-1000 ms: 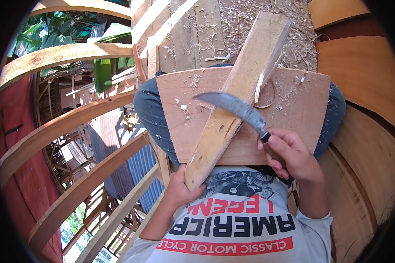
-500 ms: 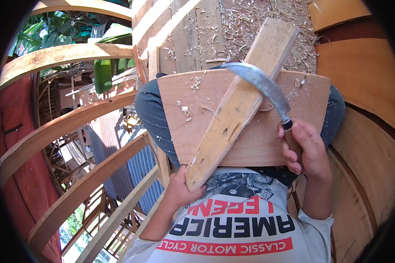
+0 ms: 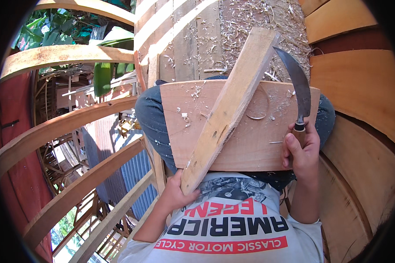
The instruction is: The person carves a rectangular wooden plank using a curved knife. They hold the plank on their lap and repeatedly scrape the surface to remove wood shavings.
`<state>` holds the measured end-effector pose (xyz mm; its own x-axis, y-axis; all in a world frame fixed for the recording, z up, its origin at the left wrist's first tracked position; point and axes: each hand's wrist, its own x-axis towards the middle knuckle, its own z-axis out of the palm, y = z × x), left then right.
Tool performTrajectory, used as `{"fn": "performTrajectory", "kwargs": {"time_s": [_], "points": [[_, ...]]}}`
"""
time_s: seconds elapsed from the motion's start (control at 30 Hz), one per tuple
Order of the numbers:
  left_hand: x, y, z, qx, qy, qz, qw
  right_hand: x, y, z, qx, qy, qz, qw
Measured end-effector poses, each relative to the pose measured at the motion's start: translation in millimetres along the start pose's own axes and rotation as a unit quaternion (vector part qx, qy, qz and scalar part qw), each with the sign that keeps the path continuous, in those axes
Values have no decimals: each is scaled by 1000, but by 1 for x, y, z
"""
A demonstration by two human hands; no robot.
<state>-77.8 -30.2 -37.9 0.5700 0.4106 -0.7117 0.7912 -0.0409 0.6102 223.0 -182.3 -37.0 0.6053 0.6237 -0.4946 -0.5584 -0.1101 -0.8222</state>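
Observation:
A long wooden bar (image 3: pixel 232 101) slants across a wide reddish board (image 3: pixel 254 144) on my lap. My left hand (image 3: pixel 175 191) is closed round the bar's near end, by my shirt. My right hand (image 3: pixel 303 147) is wrapped round the wooden handle of a sickle (image 3: pixel 297 81), to the right of the bar. The curved blade points away from me, its tip close to the bar's far right edge but not on it. A small nail-like metal piece (image 3: pixel 275 142) shows beside my right fingers; I cannot tell what it belongs to. Thin shavings lie on the board.
Beyond my knees, curled shavings (image 3: pixel 241 26) cover much of the plank floor (image 3: pixel 185 48). Curved wooden slats (image 3: pixel 70 125) form an open railing on the left, with corrugated sheets and foliage beyond it. Wide curved boards (image 3: pixel 355 83) stand along the right side.
The sickle has moved off the bar to the right, and its blade has swung upright. The bar's far end has shifted left and nearer, while my left hand keeps its hold.

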Motion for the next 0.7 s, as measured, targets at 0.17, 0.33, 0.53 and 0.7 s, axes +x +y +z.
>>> {"fn": "performTrajectory", "kwargs": {"time_s": [0.17, 0.33, 0.53, 0.7], "points": [[1, -5, -8, -39, -32, 13, 999, -5, 10, 9, -208, 33, -81, 974], [6, -25, -14, -129, -92, 41, 987, -2, 1, 23, -426, 0, -129, 895], [12, -39, -20, -204, -172, 16, 964, 2, -10, 40, -517, 2, -177, 838], [17, -53, -15, -327, -262, 13, 908, 10, -15, 49, -565, -24, -228, 793]]}}
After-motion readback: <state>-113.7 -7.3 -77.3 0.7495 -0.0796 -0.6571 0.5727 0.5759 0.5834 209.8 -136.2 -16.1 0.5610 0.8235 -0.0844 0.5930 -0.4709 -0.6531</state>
